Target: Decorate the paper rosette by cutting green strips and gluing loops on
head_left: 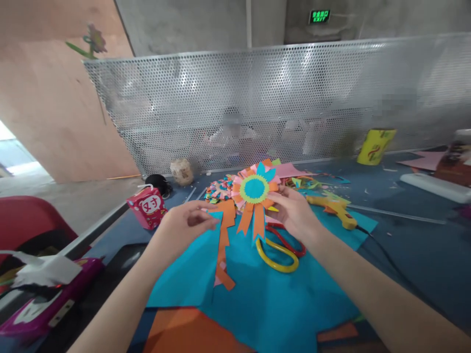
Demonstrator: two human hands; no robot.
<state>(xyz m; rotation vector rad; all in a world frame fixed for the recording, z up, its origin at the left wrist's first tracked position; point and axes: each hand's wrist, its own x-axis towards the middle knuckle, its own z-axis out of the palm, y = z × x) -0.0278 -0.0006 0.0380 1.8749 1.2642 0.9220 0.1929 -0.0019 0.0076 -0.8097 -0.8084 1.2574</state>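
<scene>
My right hand [292, 208] grips a paper rosette [270, 192] by its right edge, thumb in front. The rosette has a blue centre, a yellow-green notched ring, pink and orange loops, blue points on top and two orange tails. To its left, my left hand [189, 218] hovers over blue paper with curved fingers, a gap between thumb and fingers, and nothing visible in it. Orange paper strips [222, 245] lie just right of it. Below the rosette rest scissors [283, 267] with one yellow and one red handle loop, their blades hidden.
Blue sheets [265, 299] cover the table front, over orange paper [184, 333]. A yellow glue gun [340, 213] with a cord lies right. More rosettes [219, 190] sit behind. A red box [147, 208], yellow can [376, 147] and purple power strip [51, 304] stand around; a perforated metal screen [221, 88] closes the back.
</scene>
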